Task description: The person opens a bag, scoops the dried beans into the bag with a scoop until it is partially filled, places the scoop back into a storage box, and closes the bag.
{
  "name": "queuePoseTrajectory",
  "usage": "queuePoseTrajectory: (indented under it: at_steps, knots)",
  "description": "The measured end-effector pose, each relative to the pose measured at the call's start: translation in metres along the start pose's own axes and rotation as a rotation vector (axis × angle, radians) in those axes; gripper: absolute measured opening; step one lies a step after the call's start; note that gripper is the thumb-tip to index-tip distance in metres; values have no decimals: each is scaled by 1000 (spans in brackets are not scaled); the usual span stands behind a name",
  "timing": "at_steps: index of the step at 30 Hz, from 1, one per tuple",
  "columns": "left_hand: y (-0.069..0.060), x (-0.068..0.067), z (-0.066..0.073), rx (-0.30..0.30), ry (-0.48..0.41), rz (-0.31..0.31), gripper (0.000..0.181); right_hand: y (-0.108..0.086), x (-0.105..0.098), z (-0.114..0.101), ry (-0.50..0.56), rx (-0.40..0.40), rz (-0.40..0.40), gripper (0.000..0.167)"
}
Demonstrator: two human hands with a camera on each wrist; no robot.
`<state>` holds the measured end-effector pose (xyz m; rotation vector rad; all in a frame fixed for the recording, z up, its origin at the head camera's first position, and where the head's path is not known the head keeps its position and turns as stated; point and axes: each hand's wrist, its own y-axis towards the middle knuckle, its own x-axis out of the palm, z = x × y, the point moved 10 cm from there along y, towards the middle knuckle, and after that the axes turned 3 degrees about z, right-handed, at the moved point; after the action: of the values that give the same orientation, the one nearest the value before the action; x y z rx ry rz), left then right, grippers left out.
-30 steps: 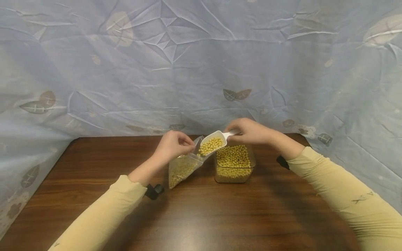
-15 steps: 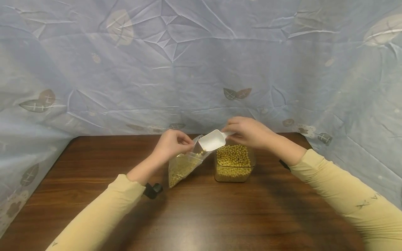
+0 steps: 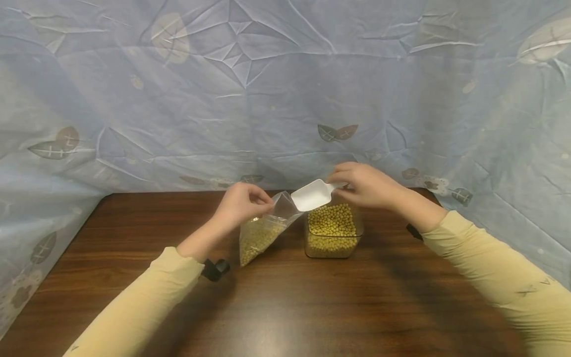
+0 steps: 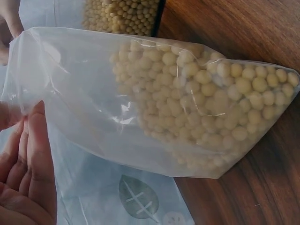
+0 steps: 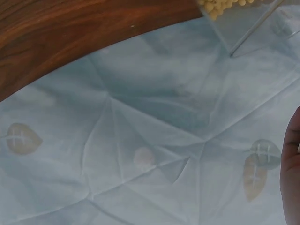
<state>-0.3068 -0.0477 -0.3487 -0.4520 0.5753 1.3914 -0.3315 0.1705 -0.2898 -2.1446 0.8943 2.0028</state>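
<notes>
The left hand (image 3: pixel 241 204) pinches the upper edge of a clear plastic bag (image 3: pixel 260 238) that holds yellow beans in its lower part. In the left wrist view the bag (image 4: pixel 187 108) hangs from the thumb and fingers of the left hand (image 4: pixel 28 173). By its handle the right hand (image 3: pixel 368 186) grips a white scoop (image 3: pixel 312 196), whose bowl is bare and lies beside the bag's mouth. Below the scoop stands a clear container (image 3: pixel 331 252) of yellow beans. Only part of the right hand (image 5: pixel 291 173) shows in the right wrist view.
The dark wooden table (image 3: pixel 285 307) lies under the bag and container. A pale blue patterned cloth (image 3: pixel 276 99) hangs behind the table and along both sides.
Beans have left the scoop and dropped into the bag. The right hand and scoop have since moved back to the right and slightly up, while the left hand keeps its pinch, nearly still.
</notes>
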Motion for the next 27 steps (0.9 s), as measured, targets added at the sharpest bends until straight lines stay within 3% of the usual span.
queuePoseTrajectory:
  at_steps: [10, 17, 27]
  knots:
    - [-2, -7, 0, -22, -12, 17, 11, -18, -12, 12, -43, 0, -1, 22]
    - [-2, -7, -2, -32, -9, 19, 11, -28, 3, 13, -33, -31, -59, 20]
    - [-2, -6, -1, -22, -16, 18, 11, -27, 21, 16, -37, -54, -141, 18]
